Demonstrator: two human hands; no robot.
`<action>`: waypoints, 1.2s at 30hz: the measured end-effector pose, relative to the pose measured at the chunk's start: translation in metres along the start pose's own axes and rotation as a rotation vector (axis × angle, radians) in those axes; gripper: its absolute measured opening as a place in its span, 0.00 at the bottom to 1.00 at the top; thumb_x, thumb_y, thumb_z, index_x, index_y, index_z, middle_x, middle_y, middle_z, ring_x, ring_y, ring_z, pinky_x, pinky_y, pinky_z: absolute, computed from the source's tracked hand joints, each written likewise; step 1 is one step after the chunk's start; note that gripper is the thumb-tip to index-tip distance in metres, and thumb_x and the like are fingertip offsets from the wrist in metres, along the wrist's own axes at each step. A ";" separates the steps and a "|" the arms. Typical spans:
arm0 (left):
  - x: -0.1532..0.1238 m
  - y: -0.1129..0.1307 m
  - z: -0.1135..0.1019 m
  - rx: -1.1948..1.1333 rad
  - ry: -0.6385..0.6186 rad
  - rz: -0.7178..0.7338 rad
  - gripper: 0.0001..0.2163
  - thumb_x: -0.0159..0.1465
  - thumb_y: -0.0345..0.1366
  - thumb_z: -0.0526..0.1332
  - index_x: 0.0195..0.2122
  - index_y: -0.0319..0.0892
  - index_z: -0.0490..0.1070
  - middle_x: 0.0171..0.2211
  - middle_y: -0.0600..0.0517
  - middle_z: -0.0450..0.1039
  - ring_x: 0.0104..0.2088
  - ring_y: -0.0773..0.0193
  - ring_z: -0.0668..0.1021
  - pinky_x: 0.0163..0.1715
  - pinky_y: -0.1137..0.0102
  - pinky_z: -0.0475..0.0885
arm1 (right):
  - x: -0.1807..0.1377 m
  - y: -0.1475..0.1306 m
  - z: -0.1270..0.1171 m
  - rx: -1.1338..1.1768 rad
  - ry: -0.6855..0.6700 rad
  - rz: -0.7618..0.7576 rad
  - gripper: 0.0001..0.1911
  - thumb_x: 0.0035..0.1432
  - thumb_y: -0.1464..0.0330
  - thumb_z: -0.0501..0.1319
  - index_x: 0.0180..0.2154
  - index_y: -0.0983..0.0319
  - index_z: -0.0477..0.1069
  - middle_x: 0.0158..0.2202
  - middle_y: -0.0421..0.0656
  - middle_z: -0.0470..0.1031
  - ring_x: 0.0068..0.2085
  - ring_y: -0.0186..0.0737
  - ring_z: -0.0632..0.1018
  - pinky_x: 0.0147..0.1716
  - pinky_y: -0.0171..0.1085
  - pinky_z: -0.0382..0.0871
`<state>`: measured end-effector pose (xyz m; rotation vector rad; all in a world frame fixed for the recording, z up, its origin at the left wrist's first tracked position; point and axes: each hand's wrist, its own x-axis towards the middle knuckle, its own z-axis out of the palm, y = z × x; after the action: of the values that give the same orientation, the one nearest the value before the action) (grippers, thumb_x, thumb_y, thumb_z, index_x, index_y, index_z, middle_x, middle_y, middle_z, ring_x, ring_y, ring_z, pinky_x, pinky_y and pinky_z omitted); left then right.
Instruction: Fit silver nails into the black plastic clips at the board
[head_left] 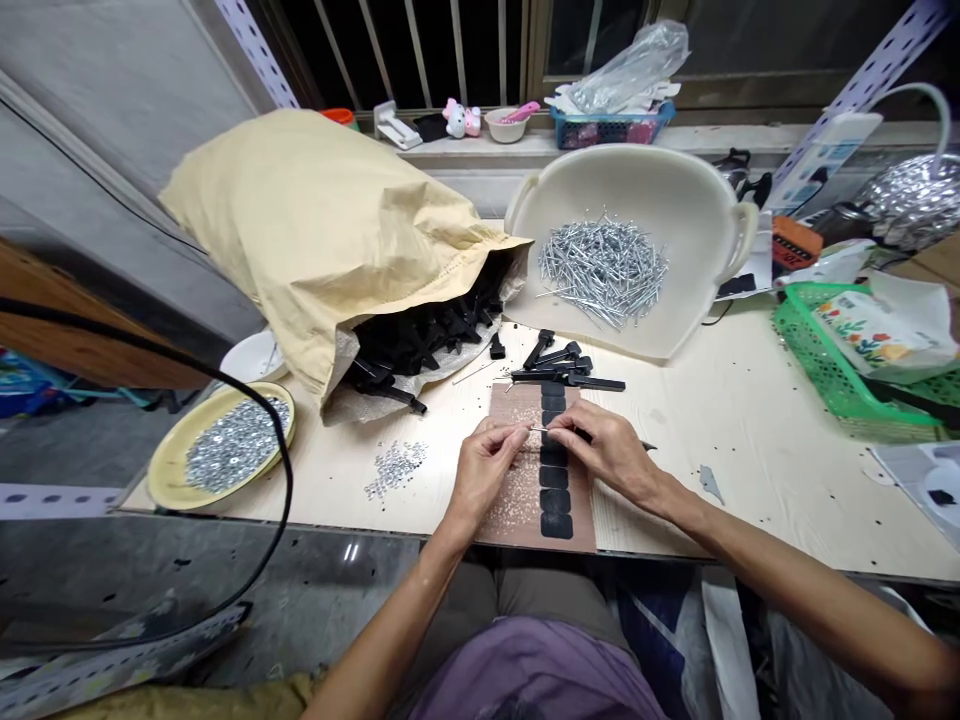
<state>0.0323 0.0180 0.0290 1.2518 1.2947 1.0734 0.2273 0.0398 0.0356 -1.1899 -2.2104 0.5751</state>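
My left hand [486,463] and my right hand [604,447] meet over a brown board [517,500] at the table's front edge. Both are pinched on a thin metal pin [538,429] held level between their fingertips. My right hand also seems to grip a black plastic piece whose tip pokes out at its right side. A strip of black pads [556,480] runs down the board under my hands. Several loose black plastic parts [566,366] lie just beyond the board.
A tan sack [300,220] spills black parts [420,340] at left. A cream tub [697,220] holds a heap of metal pins [604,265]. A yellow plate [161,470] carries small silver washers; more washers [395,466] lie loose. A green basket [817,370] sits right.
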 end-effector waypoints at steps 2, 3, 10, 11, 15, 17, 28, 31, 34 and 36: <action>-0.001 -0.004 0.004 0.054 -0.003 0.042 0.13 0.62 0.43 0.59 0.43 0.44 0.78 0.33 0.50 0.71 0.31 0.64 0.71 0.31 0.72 0.67 | -0.001 0.014 -0.008 -0.077 0.011 -0.011 0.10 0.65 0.65 0.54 0.38 0.61 0.72 0.37 0.42 0.74 0.37 0.36 0.75 0.35 0.35 0.68; -0.001 -0.006 0.005 0.086 0.005 0.059 0.14 0.63 0.43 0.58 0.44 0.45 0.77 0.32 0.51 0.70 0.32 0.64 0.71 0.33 0.71 0.67 | 0.000 0.022 -0.011 -0.125 0.015 -0.017 0.11 0.65 0.64 0.53 0.38 0.61 0.72 0.37 0.43 0.74 0.37 0.35 0.75 0.33 0.34 0.68; -0.005 -0.026 0.011 0.328 0.123 0.157 0.15 0.66 0.40 0.53 0.49 0.44 0.73 0.35 0.49 0.67 0.38 0.61 0.71 0.41 0.67 0.67 | -0.002 0.049 -0.001 -0.318 -0.012 -0.146 0.16 0.67 0.67 0.49 0.37 0.64 0.73 0.33 0.44 0.73 0.34 0.34 0.73 0.28 0.34 0.66; -0.006 -0.029 0.013 0.352 0.141 0.172 0.15 0.66 0.39 0.52 0.50 0.44 0.72 0.36 0.49 0.67 0.39 0.61 0.72 0.42 0.66 0.67 | -0.008 0.047 0.002 -0.307 -0.050 -0.205 0.16 0.67 0.69 0.48 0.36 0.64 0.73 0.32 0.43 0.73 0.33 0.34 0.72 0.28 0.34 0.66; -0.008 -0.034 0.019 0.410 0.175 0.191 0.16 0.67 0.37 0.50 0.54 0.44 0.68 0.40 0.47 0.68 0.42 0.60 0.72 0.45 0.65 0.68 | -0.023 0.042 0.005 -0.266 -0.224 -0.398 0.15 0.66 0.73 0.48 0.36 0.62 0.73 0.30 0.40 0.72 0.32 0.33 0.70 0.26 0.33 0.65; -0.008 -0.035 0.020 0.433 0.188 0.182 0.17 0.68 0.37 0.49 0.55 0.43 0.67 0.43 0.46 0.69 0.45 0.59 0.72 0.47 0.63 0.67 | -0.020 0.046 0.004 -0.271 -0.138 -0.300 0.14 0.66 0.72 0.49 0.35 0.62 0.73 0.31 0.41 0.72 0.32 0.33 0.70 0.25 0.33 0.65; -0.007 -0.035 0.021 0.411 0.213 0.151 0.16 0.68 0.38 0.48 0.54 0.44 0.67 0.41 0.47 0.70 0.41 0.60 0.74 0.44 0.65 0.69 | -0.006 0.058 0.006 -0.251 -0.046 -0.208 0.15 0.67 0.70 0.49 0.34 0.62 0.73 0.30 0.41 0.71 0.31 0.33 0.68 0.23 0.32 0.63; -0.006 -0.034 0.022 0.410 0.225 0.153 0.16 0.68 0.38 0.48 0.53 0.44 0.67 0.40 0.47 0.70 0.40 0.61 0.74 0.43 0.65 0.69 | -0.005 0.056 0.002 -0.262 -0.129 -0.313 0.16 0.67 0.71 0.48 0.35 0.62 0.73 0.29 0.41 0.71 0.32 0.33 0.68 0.22 0.32 0.60; -0.006 -0.034 0.022 0.413 0.224 0.163 0.15 0.68 0.37 0.49 0.53 0.44 0.67 0.39 0.48 0.69 0.38 0.61 0.74 0.42 0.66 0.69 | -0.006 0.057 0.002 -0.258 -0.174 -0.351 0.15 0.67 0.67 0.49 0.36 0.61 0.73 0.30 0.41 0.71 0.34 0.34 0.68 0.23 0.33 0.60; -0.007 -0.034 0.022 0.416 0.217 0.164 0.15 0.68 0.37 0.48 0.53 0.44 0.67 0.39 0.48 0.69 0.37 0.62 0.74 0.41 0.67 0.69 | -0.003 0.060 0.004 -0.244 -0.126 -0.284 0.16 0.67 0.66 0.49 0.36 0.62 0.73 0.31 0.42 0.72 0.34 0.34 0.69 0.25 0.33 0.62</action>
<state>0.0500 0.0082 -0.0066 1.6061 1.6637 1.1121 0.2626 0.0675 -0.0043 -0.9491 -2.5566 0.2758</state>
